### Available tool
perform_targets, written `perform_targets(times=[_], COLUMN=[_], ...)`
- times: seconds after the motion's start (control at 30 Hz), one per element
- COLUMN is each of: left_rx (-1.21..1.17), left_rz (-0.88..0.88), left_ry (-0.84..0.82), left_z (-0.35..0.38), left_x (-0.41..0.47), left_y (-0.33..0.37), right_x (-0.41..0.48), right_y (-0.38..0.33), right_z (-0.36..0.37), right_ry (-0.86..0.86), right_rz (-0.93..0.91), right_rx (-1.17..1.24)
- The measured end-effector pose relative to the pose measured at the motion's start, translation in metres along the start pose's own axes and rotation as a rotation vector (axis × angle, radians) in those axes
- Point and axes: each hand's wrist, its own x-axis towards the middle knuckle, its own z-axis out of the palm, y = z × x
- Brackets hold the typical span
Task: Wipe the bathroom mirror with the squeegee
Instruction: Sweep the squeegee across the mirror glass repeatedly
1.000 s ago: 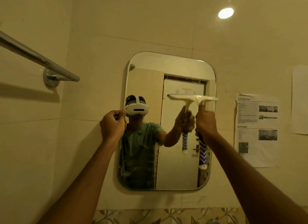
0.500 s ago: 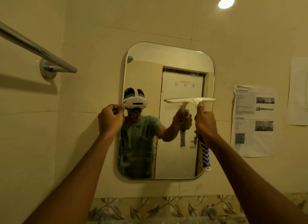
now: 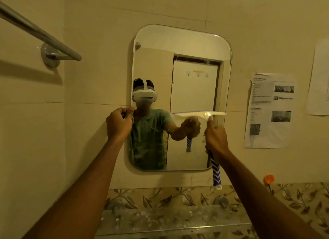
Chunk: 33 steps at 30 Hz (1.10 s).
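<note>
A rounded rectangular mirror (image 3: 194, 48) hangs on the tiled wall ahead. My right hand (image 3: 216, 139) grips the blue-and-white striped handle of a squeegee (image 3: 216, 174). Its pale blade (image 3: 199, 113) lies level against the right half of the glass, at about mid height. My left hand (image 3: 120, 124) is curled round the mirror's left edge, thumb toward the glass. The mirror reflects a person in a green shirt and a white door.
A chrome towel bar (image 3: 41, 34) juts out from the left wall at upper left. Printed sheets (image 3: 270, 110) are stuck to the wall right of the mirror. A glass shelf (image 3: 169, 219) runs below the mirror along leaf-patterned tiles. An orange hook (image 3: 268, 178) sits lower right.
The squeegee blade has slid down the right side of the mirror from near the upper part to mid height. My left hand has stayed on the mirror's left edge.
</note>
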Motion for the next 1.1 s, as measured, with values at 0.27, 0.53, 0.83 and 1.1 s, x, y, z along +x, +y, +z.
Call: perform_targets(times=[0.27,0.53,0.83,1.1], left_rx=[0.057,0.072,0.115,0.089], left_rz=[0.038,0.048,0.064,0.004], left_ry=[-0.004,-0.022,-0.027,-0.026], left_z=[0.001,-0.001,-0.002,-0.001], left_x=[-0.006,-0.018,-0.019,-0.036], left_y=[-0.01,-0.02,-0.028,-0.038], right_x=[-0.026,-0.04,-0.047,-0.061], right_y=[0.04,0.049,0.073,0.102], right_z=[0.008,0.004,0.009,0.0], right_ry=[-0.004,-0.031,-0.002,-0.049], right_rz=[-0.002,0.081,0.014,0.013], right_rx=[-0.058,-0.097,-0.142,-0.277])
